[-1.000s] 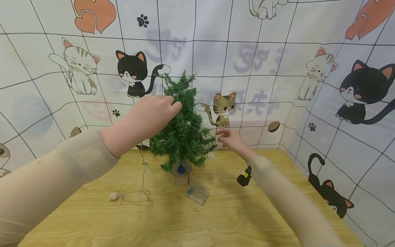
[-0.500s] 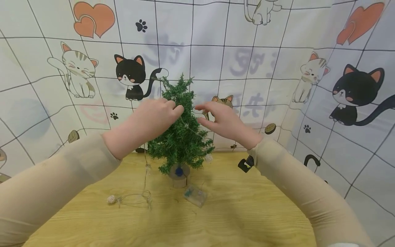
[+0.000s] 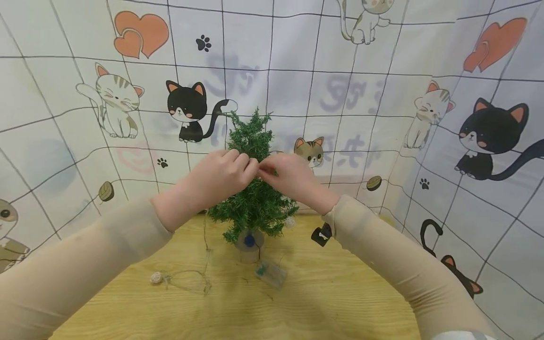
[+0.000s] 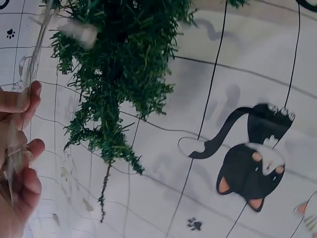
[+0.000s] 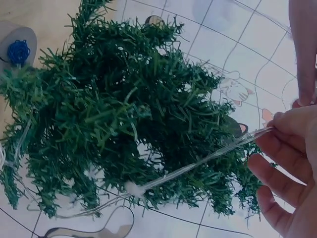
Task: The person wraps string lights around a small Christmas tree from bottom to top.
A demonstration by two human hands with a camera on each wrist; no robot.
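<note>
A small artificial Christmas tree (image 3: 255, 203) stands upright on a round pale base (image 3: 249, 252). In front of its upper half, my left hand (image 3: 227, 177) and right hand (image 3: 291, 179) meet at the fingertips. My right thumb and index finger pinch a thin clear wire (image 5: 198, 162) of a light string, which slants across the tree with a small white piece (image 5: 133, 189) on it. Fingers of my left hand curl round the same clear wire in the left wrist view. A white woven ball (image 3: 289, 222) hangs at the tree's lower right.
More of the light string (image 3: 187, 282) loops on the wooden table (image 3: 323, 302), ending in a white woven ball (image 3: 156, 277) at left. A flat clear box (image 3: 271, 275) lies before the base, which bears a blue ball (image 3: 249, 241). Behind hangs a cat-patterned curtain (image 3: 289, 89).
My right hand has come up and leftward from the tree's lower right side to meet my left hand, its fingers closing to a pinch. My left hand has stayed near the tree's upper part.
</note>
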